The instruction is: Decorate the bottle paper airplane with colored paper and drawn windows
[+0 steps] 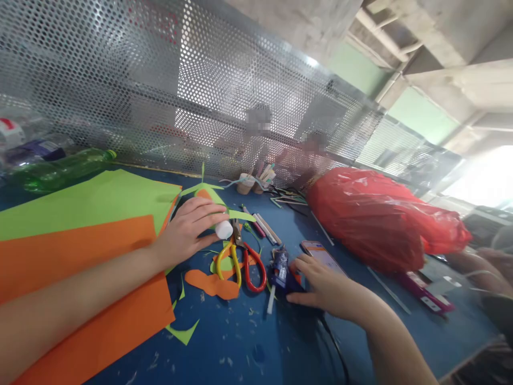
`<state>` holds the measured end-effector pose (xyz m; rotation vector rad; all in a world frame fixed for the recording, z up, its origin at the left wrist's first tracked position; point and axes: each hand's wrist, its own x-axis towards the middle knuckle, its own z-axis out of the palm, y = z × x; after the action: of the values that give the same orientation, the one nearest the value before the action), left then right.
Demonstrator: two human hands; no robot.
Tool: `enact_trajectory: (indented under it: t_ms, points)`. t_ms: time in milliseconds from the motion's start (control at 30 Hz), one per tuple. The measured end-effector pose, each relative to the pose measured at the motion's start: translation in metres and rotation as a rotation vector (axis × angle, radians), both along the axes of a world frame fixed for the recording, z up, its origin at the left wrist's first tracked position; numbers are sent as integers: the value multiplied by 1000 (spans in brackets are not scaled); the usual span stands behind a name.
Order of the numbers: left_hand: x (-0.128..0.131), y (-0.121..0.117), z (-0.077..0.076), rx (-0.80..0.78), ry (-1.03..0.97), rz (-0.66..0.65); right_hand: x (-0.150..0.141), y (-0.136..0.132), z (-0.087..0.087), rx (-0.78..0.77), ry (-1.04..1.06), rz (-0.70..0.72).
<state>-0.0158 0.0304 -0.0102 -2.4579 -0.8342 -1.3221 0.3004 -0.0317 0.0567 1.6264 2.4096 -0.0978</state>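
My left hand [190, 227] is curled around a paper craft piece with a round white cap [223, 230]; its green strips stick out past my fingers, and my palm hides most of it. My right hand [320, 280] is closed around the handle of a dark blue glue gun [280, 267] lying on the table, a white glue stick [271, 300] jutting from it. Between my hands lie pliers [239, 240] with one yellow and one red handle. Orange paper cut-outs [212, 284] and green scraps [184, 332] surround them.
Green sheets [92, 200] and orange sheets [92, 251] cover the left side. Behind are a green bottle [64, 168], cups [246, 183] of sticks and several markers [267, 229]. At right are a phone [324, 255], a red plastic bag [368, 214] and another person's arm [476, 270].
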Motion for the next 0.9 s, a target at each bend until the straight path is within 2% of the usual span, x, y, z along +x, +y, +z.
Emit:
enact_trajectory:
  t_ms: [67, 133, 200, 233, 300, 367, 400, 567, 667, 733, 833, 900]
  points:
    - [0, 0, 1, 8, -2, -5, -5, 0, 6, 28, -19, -2]
    - [0, 0, 1, 6, -2, -13, -18, -1, 12, 123, -15, -31]
    - [0, 0, 0, 1, 0, -18, -41, -2, 16, 214, 106, -7]
    - [0, 0, -1, -2, 1, -17, -53, -3, 17, 207, 189, 64]
    - [0, 0, -1, -3, 2, -9, -78, -6, 15, 63, 334, 341]
    - [0, 0, -1, -7, -1, -5, -98, -8, 9, -55, 315, 536]
    - [0, 0, -1, -10, -5, -7, -104, -8, 4, -38, 268, 579]
    - [0, 1, 0, -11, -11, -12, -112, -10, -20, 75, 110, 593]
    - [0, 1, 0, 2, 14, 0, -106, -9, -25, 81, 149, 603]
    - [0, 2, 0, 4, 23, 3, -100, -6, -25, 82, 292, 601]
    - [-1, 2, 0, 9, 31, 2, -92, 2, -23, 91, 627, 576]
    - [-1, 2, 0, 18, 41, 3, -87, 9, -22, 113, 809, 471]
